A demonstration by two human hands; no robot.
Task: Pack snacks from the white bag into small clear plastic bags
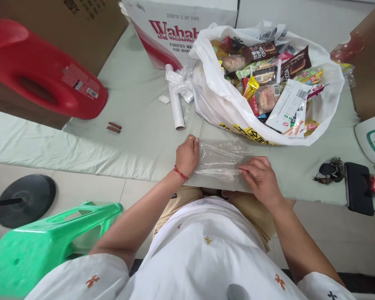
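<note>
A clear plastic bag [220, 160] is stretched between my two hands at the front edge of the table. My left hand [188, 154] is closed on its left side, with a red string round the wrist. On the right side, my right hand [259, 177] pinches the film between thumb and fingers. Just behind the film stands a large white plastic bag [206, 87], open at the top and full of wrapped snacks [265, 96]. A white cardboard tube [176, 106] lies behind my left hand, with crumpled clear plastic [183, 81] over it.
A red jug [78, 89] and a Wahaha box [162, 41] stand at the back left. Two small brown strips [114, 127] lie on the cloth [137, 146]. Keys [329, 171] and a black phone [358, 187] are at right. A green stool [50, 237] stands below left.
</note>
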